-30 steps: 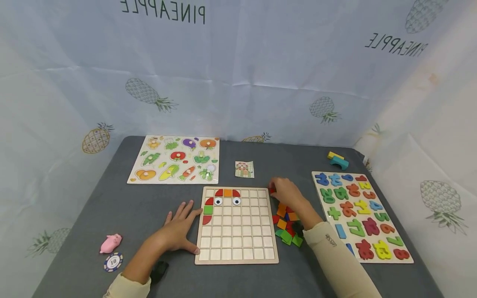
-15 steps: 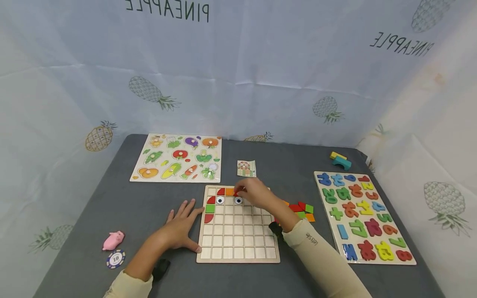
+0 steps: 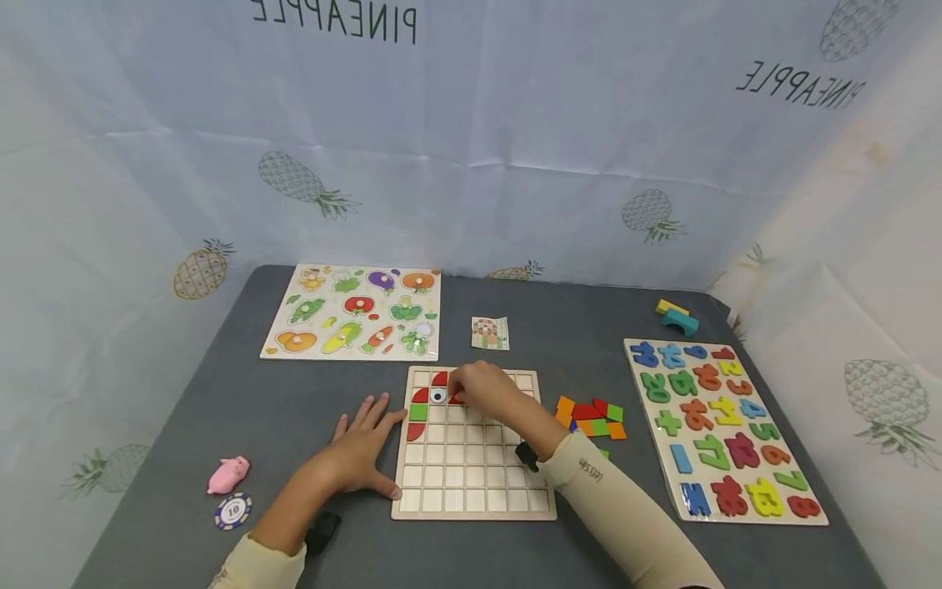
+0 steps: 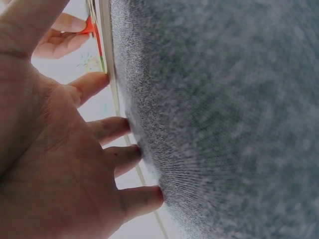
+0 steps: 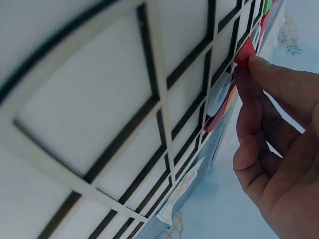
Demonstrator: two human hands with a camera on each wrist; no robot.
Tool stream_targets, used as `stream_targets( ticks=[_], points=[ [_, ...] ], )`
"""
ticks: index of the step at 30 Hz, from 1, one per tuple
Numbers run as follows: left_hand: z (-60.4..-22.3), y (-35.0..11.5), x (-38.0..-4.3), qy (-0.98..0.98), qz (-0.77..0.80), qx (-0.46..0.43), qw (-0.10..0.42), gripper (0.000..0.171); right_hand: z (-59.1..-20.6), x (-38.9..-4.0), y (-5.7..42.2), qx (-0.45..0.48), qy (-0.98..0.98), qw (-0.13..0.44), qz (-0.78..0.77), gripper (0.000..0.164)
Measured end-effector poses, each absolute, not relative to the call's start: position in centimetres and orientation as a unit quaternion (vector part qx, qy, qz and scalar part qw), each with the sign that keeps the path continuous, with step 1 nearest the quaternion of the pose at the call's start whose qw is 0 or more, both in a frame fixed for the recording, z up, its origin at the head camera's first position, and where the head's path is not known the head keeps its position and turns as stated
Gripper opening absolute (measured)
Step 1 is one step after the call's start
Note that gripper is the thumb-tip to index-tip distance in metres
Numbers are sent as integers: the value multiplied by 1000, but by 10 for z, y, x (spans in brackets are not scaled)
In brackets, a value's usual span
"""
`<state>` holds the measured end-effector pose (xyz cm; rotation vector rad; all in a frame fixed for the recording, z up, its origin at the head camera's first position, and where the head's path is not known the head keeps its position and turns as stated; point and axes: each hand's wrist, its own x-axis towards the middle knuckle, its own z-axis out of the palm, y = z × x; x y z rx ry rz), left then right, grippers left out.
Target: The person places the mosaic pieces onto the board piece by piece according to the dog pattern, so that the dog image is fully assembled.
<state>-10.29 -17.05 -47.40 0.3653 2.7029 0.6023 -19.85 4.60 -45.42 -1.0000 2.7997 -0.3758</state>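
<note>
Right hand (image 3: 482,388) pinches a red tile (image 5: 244,53) that, if tilted, could snag the board (image 3: 474,477); left hand (image 3: 359,454) lies spread.

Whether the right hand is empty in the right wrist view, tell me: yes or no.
No, the right hand pinches a red piece at its fingertips.

A pink toy pig (image 3: 228,474) lies just beside a blue-and-white chip (image 3: 233,510) marked 10 on the dark grey counter (image 3: 589,319). A vegetable puzzle board (image 3: 334,304) sits at the far left; a board of colourful raised characters (image 3: 701,474) at the right, with a yellow block (image 3: 671,307) and teal arch (image 3: 680,322) beyond. Behind hangs pale pineapple-printed cloth (image 3: 441,114), its lettering mirrored.
</note>
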Motion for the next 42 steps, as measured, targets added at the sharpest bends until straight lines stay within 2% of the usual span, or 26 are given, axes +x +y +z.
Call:
stream_targets(
  ticks=[6, 17, 24, 31, 37, 42],
  points=[
    [-475, -170, -105, 953, 210, 132, 175, 112, -458, -195, 47, -364, 927, 7, -89, 7],
    [-482, -165, -105, 949, 216, 140, 185, 113, -462, -188, 51, -355, 934, -34, -14, 5],
    [-485, -162, -107, 947, 222, 144, 184, 113, -460, -185, 56, -344, 939, -16, -21, 8],
    [-481, -166, -104, 948, 226, 131, 183, 115, -452, -184, 72, -311, 942, 50, -114, 14],
    [-479, -172, -104, 947, 234, 133, 176, 115, -437, -189, 128, -232, 957, 57, -163, 18],
    [-475, -174, -105, 945, 236, 142, 175, 115, -435, -189, 185, -154, 981, 82, -88, 20]
  ],
)
